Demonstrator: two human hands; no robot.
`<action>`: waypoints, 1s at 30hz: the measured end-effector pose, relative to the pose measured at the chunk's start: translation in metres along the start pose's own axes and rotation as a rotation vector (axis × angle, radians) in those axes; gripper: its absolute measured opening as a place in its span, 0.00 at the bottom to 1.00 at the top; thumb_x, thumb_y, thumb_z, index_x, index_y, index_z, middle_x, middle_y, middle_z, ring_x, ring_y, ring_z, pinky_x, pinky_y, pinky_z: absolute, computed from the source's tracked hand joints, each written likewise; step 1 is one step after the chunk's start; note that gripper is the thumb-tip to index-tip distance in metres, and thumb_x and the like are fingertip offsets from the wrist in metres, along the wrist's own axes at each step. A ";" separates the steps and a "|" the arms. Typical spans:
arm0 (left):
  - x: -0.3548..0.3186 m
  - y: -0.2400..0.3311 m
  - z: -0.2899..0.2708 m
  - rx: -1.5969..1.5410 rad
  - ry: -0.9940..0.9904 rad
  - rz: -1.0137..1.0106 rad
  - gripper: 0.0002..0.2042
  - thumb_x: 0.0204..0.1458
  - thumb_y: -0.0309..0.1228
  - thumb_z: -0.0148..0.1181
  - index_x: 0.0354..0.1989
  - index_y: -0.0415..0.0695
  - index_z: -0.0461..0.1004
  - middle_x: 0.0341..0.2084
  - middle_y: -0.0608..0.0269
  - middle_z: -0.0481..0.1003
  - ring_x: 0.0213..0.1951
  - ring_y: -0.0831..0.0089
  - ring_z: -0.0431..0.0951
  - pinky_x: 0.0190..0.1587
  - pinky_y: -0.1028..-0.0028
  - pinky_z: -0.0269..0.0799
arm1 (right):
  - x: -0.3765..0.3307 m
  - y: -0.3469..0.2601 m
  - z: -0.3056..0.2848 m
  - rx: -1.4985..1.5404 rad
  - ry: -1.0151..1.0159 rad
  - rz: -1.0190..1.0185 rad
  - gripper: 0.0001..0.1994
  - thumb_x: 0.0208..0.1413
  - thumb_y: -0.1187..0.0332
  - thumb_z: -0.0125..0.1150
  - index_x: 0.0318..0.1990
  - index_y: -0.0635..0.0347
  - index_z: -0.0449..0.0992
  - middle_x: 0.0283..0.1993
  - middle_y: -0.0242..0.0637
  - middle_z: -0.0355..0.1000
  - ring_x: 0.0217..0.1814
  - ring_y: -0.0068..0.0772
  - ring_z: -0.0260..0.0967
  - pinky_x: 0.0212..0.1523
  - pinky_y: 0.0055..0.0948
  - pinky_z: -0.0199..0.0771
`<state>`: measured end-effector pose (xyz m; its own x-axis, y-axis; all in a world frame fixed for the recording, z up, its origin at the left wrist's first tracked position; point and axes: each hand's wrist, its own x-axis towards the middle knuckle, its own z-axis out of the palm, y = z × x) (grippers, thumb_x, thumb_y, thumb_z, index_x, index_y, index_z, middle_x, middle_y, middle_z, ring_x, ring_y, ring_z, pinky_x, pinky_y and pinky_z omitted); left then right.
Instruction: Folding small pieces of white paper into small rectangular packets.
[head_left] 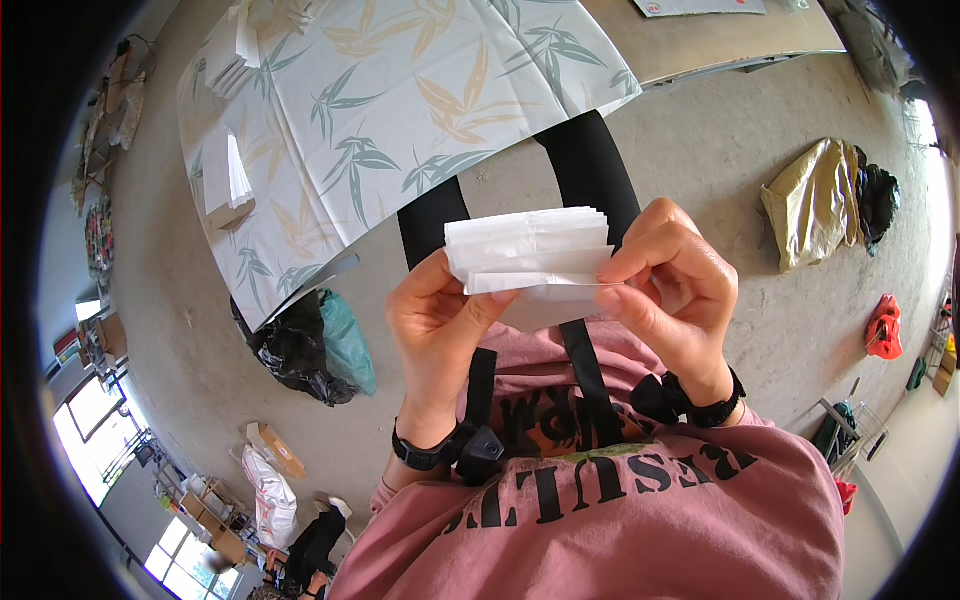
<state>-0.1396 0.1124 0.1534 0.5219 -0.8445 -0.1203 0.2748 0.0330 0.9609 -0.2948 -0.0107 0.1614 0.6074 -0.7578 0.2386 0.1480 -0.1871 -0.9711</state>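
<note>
Fingers of the left hand (425, 320) grip the left end of a pleated white paper stack (530, 240), thumb on its near fold and the others behind. Those of the right hand (685, 285) pinch the same fold's right end between thumb and forefinger. Both hands hold the stack raised before a pink sweatshirt (640, 520); in view it sits just short of the table's near edge.

Round the room from the left, a bright window (90, 435) lights the wall. Close to it, a white sack (268, 500) and an open cardboard box (277, 450) lie on the concrete floor (150, 230), near a person in dark clothes (318, 545). The table (395, 120) wears a creased white cloth printed with green and tan leaves. Along its left edge stand two groups of folded white paper: one towards the far corner (232, 58), one nearer (230, 175). By its near left corner, black and teal bags (345, 350) slump on the floor.

Past its right corner, a brown tabletop (700, 40) bears a pale flat sheet (702, 6) at its far edge. Farther right, a gold bag (815, 205) leans against a black one (877, 205), with a red bundle (884, 328) nearer.
</note>
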 end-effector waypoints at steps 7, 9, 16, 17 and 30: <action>0.004 0.000 -0.004 -0.399 0.028 -0.188 0.22 0.62 0.42 0.50 0.44 0.30 0.73 0.39 0.56 0.76 0.40 0.76 0.76 0.42 0.78 0.72 | 0.001 -0.006 -0.005 0.003 -0.079 -0.025 0.04 0.42 0.76 0.66 0.27 0.64 0.78 0.24 0.31 0.69 0.22 0.21 0.53 0.23 0.23 0.51; 0.003 -0.001 -0.003 -0.276 0.020 -0.103 0.18 0.60 0.38 0.55 0.44 0.32 0.73 0.38 0.58 0.77 0.39 0.77 0.76 0.42 0.79 0.71 | 0.001 -0.005 -0.008 0.043 -0.141 -0.037 0.05 0.42 0.75 0.66 0.27 0.65 0.78 0.24 0.31 0.68 0.22 0.21 0.53 0.23 0.22 0.51; 0.003 0.001 0.004 -0.135 0.023 -0.086 0.13 0.51 0.25 0.65 0.45 0.35 0.75 0.36 0.61 0.79 0.38 0.79 0.77 0.42 0.79 0.72 | 0.002 -0.007 -0.002 0.062 0.030 0.014 0.16 0.38 0.70 0.70 0.37 0.68 0.77 0.22 0.28 0.60 0.21 0.17 0.51 0.22 0.20 0.46; 0.003 0.001 0.004 -0.116 0.027 -0.072 0.13 0.50 0.24 0.65 0.45 0.35 0.75 0.36 0.61 0.79 0.38 0.79 0.77 0.42 0.79 0.72 | 0.002 -0.005 -0.002 0.059 0.031 0.015 0.16 0.38 0.70 0.70 0.37 0.68 0.77 0.22 0.28 0.60 0.21 0.17 0.51 0.22 0.20 0.46; 0.004 -0.002 -0.005 -0.384 -0.011 -0.158 0.25 0.59 0.48 0.53 0.44 0.30 0.73 0.41 0.55 0.76 0.41 0.77 0.75 0.43 0.77 0.71 | 0.001 -0.004 -0.003 -0.020 -0.041 -0.001 0.04 0.41 0.76 0.68 0.27 0.64 0.79 0.23 0.28 0.66 0.21 0.20 0.52 0.23 0.22 0.50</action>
<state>-0.1339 0.1117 0.1496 0.4411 -0.8607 -0.2543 0.6334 0.0978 0.7676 -0.2968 -0.0126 0.1661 0.6387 -0.7314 0.2389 0.1331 -0.2008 -0.9705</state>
